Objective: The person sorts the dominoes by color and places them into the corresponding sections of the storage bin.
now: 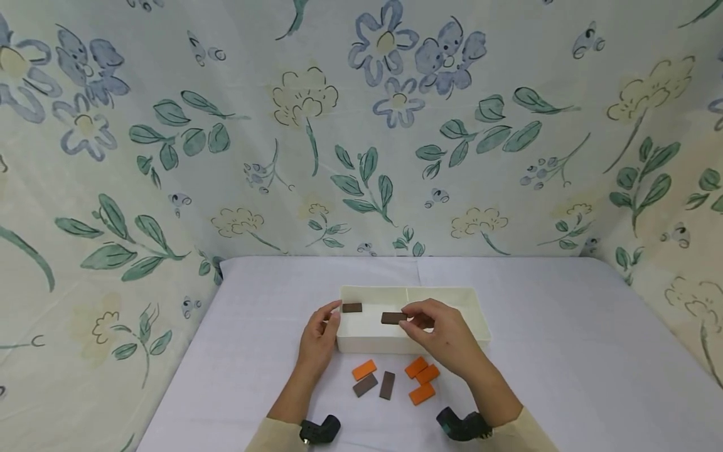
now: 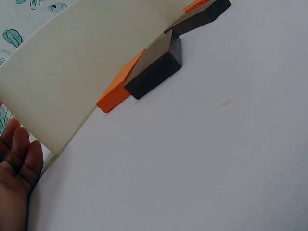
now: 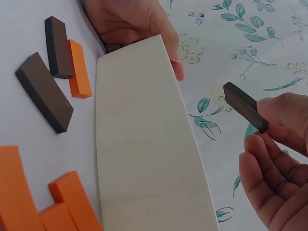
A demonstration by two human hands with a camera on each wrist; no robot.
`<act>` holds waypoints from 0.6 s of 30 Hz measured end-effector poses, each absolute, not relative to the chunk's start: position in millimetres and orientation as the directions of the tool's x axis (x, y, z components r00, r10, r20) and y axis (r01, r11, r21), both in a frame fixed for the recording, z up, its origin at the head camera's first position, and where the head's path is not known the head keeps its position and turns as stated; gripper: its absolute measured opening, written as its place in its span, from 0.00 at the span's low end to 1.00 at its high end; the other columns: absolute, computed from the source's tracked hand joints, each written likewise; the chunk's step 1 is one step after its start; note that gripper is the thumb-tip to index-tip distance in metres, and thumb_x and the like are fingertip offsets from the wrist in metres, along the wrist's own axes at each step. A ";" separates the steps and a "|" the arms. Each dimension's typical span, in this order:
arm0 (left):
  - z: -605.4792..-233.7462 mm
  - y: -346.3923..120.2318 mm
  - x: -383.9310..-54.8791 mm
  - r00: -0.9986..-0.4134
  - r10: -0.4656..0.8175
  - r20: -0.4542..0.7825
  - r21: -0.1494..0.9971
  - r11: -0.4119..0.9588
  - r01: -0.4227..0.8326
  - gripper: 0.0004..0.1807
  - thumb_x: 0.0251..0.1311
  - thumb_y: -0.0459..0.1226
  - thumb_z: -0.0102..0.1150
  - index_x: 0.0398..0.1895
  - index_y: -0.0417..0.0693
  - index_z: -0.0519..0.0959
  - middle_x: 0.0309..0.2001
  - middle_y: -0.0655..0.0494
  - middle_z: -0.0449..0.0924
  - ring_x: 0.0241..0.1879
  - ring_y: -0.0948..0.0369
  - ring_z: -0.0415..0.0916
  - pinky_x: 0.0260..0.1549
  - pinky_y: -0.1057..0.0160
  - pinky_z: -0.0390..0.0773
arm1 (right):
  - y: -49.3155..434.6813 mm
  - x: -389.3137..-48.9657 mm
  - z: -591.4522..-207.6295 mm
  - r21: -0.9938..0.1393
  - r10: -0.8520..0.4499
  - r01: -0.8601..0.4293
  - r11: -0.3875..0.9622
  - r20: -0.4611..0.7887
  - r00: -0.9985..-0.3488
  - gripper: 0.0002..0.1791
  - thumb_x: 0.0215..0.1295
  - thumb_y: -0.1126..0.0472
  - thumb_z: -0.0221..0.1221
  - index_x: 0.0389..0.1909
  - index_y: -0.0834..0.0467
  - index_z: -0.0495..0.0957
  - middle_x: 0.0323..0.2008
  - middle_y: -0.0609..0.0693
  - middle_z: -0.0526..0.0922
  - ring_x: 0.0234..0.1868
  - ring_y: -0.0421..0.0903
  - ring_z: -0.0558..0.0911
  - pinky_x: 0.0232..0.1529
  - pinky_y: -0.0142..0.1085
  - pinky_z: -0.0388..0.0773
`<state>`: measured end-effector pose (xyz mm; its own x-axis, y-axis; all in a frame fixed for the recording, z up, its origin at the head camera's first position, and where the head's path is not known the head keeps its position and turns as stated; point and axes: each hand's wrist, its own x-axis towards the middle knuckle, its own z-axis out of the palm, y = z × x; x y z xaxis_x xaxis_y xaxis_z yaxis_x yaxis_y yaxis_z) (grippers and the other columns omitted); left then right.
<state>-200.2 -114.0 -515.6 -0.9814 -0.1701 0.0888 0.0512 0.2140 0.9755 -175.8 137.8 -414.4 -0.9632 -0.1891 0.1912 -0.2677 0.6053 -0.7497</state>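
My right hand pinches a dark brown block between thumb and fingertips, above the left compartment of a white divided box. The same brown block shows in the right wrist view, sticking out from the fingertips. At the box's left end my left hand holds the end wall, with fingertips at the rim. Its other fingers curl loosely beside the box corner in the left wrist view. Another brown block is inside the left compartment, near that hand.
In front of the box, two brown blocks and an orange block lie on the white tablecloth. Several orange blocks are grouped to their right. A floral curtain hangs behind the table.
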 end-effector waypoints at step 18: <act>-514.3 -112.8 -200.6 -0.980 -0.175 0.095 0.976 0.208 0.058 0.17 0.74 0.44 0.56 0.63 0.60 0.80 0.46 0.51 0.77 0.30 0.66 0.70 0.33 0.70 0.71 | 72.4 -230.5 -431.6 -0.695 -0.339 -0.286 0.660 0.065 -0.939 0.09 0.65 0.60 0.68 0.43 0.57 0.86 0.38 0.47 0.86 0.39 0.41 0.82 0.40 0.35 0.83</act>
<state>-200.6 -112.8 -514.3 -0.9800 -0.1751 0.0950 0.0576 0.2078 0.9765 -230.5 72.4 -431.6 -0.9386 -0.3388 0.0652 -0.2864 0.6597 -0.6948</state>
